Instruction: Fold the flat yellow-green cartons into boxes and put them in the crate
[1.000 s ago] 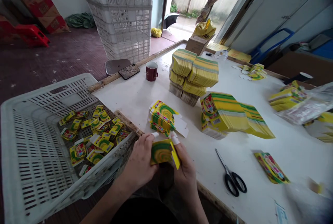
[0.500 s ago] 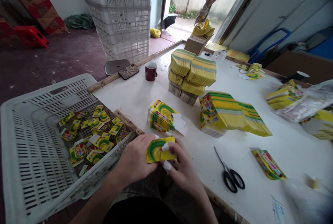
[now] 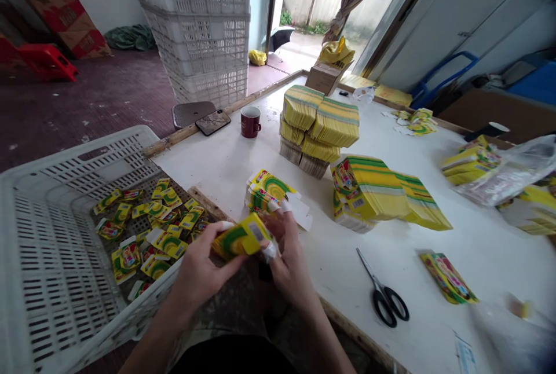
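My left hand (image 3: 202, 264) is closed around a small yellow-and-green cardboard box (image 3: 242, 239), tilted, with its barcode end facing right. Beside that end is my right hand (image 3: 286, 252), fingers stretched and apart, thumb close to the box; blur hides whether it touches. White wrapping covers several of my fingertips. Just beyond the hands, a short stack of printed cartons (image 3: 266, 186) lies on the white table (image 3: 334, 270), one showing its white flap. To the left, a white plastic crate (image 3: 65, 212) holds many small yellow boxes (image 3: 167, 241).
Black-handled scissors (image 3: 384, 299) and a flat carton (image 3: 447, 277) lie at right. Stacks of flat cartons (image 3: 369, 186) and taller bundles (image 3: 319, 122) stand mid-table. A mug (image 3: 250, 122) and a phone (image 3: 212, 122) sit near the left edge. Stacked crates (image 3: 200, 26) rise behind.
The box has moved left and turned so that its barcode end shows. My right hand has come off its face and opened, while my left hand keeps hold.
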{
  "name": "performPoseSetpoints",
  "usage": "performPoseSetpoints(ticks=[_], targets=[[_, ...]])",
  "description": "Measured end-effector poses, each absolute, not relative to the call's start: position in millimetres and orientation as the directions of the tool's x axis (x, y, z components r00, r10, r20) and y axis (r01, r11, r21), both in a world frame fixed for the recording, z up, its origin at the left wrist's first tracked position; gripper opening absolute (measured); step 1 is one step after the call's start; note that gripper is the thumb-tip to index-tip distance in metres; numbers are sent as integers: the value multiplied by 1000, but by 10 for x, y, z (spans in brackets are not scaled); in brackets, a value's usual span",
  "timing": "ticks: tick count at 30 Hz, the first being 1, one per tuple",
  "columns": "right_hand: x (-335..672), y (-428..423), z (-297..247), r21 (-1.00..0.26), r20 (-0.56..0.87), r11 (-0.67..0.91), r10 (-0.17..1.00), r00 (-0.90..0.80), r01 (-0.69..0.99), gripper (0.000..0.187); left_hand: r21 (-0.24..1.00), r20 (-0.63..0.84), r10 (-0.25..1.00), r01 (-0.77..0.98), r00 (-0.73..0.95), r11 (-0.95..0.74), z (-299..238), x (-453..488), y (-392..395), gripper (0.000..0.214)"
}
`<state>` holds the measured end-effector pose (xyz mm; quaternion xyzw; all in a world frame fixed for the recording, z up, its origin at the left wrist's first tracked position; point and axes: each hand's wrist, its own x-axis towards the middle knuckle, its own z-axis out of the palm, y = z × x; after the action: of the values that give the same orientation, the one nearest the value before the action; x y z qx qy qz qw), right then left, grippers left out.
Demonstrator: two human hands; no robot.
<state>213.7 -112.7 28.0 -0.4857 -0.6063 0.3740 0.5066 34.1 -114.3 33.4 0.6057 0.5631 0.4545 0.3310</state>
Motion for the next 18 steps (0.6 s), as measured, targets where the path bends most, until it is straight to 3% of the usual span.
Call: performPoseSetpoints(ticks=[3,5,7,9,12,18], targets=[[2260,-866,277,-842,356,228,916,185,490,58,970,187,901,221,-392,-105,334,123,-1015,58],[2344,-704,253,-700,369,140,910,187,701,50,963,226,794,251,-564,-96,300,7,-941,73],[2390,-599,225,-582,336,97,933,130,808,48,939,262,753,341,-604,-54,247,-26,-912,84],[2396,-564,206,-542,321,91,941,106,836,48,934,247,788,355,-564,-39,196,44,-937,84],[2370,-599,190,-571,351,87,925,147,817,51,975,172,868,208,-467,-81,156,292,-1037,73],[2358,-708,179,-789,323,117,914,246,604,47,980,-46,994,-198,-103,24,165,738,-1162,55]])
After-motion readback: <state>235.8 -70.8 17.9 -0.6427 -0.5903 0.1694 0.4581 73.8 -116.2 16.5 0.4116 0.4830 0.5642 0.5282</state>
